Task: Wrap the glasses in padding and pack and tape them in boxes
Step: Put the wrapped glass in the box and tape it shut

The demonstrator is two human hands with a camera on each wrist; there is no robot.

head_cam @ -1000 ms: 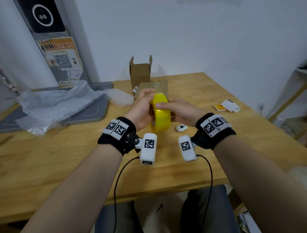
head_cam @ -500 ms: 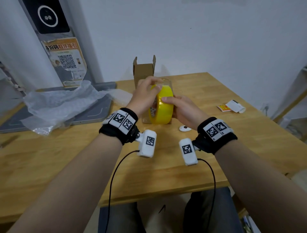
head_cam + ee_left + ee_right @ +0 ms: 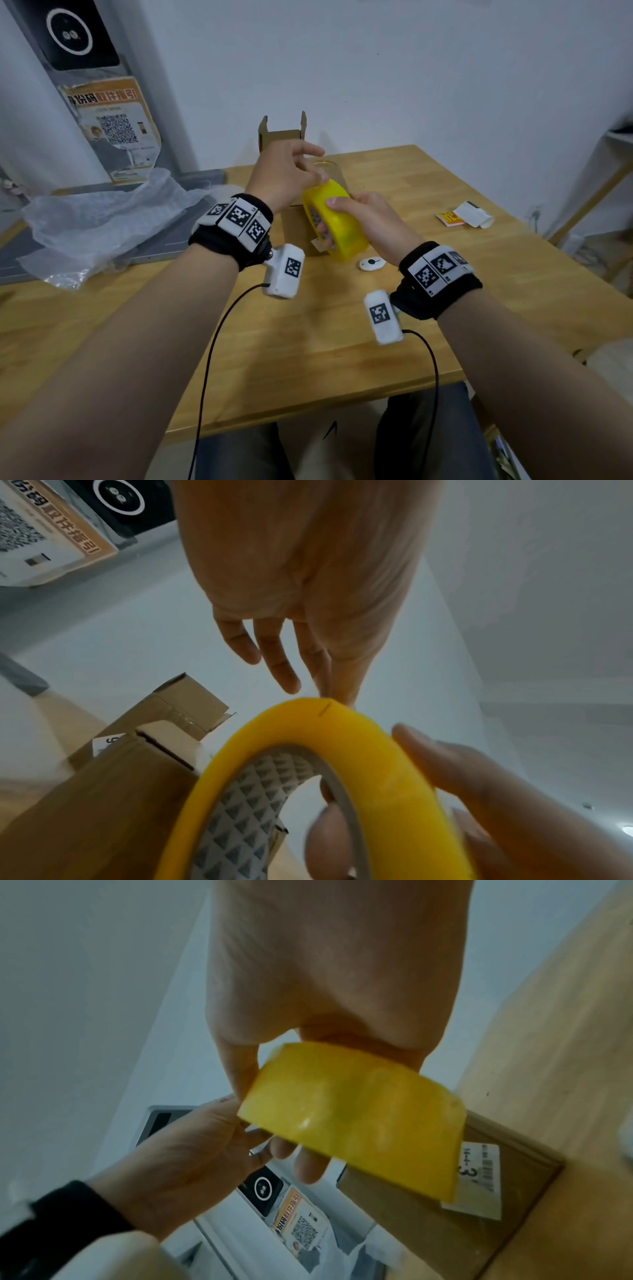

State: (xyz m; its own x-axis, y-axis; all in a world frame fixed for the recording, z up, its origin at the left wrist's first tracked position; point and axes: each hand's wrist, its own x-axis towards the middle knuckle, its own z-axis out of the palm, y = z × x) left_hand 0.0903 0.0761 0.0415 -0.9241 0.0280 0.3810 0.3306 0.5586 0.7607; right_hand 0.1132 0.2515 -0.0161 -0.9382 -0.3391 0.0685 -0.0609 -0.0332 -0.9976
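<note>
My right hand (image 3: 370,219) grips a yellow tape roll (image 3: 342,226), thumb on its outer face and fingers through the grey core. The roll is tilted over a closed cardboard box (image 3: 296,229) with a white label. My left hand (image 3: 287,174) hovers at the roll's upper rim, fingers straight and spread, thumb and forefinger tips touching the yellow edge (image 3: 329,702). The right wrist view shows the roll (image 3: 359,1118) above the labelled box (image 3: 496,1164). A clear glass (image 3: 330,169) stands behind the roll, mostly hidden. An open-flapped box (image 3: 282,135) stands behind my left hand.
Crumpled clear padding (image 3: 102,219) lies on a grey tray (image 3: 202,178) at the left. A small white device (image 3: 371,263) sits just right of the roll, and white and orange packets (image 3: 469,214) lie farther right. The wooden table (image 3: 308,359) ends near my lap.
The roll has tipped from upright to slanted. My left hand has let go of its side and now reaches to the upper rim with straight fingers. The right hand keeps its hold.
</note>
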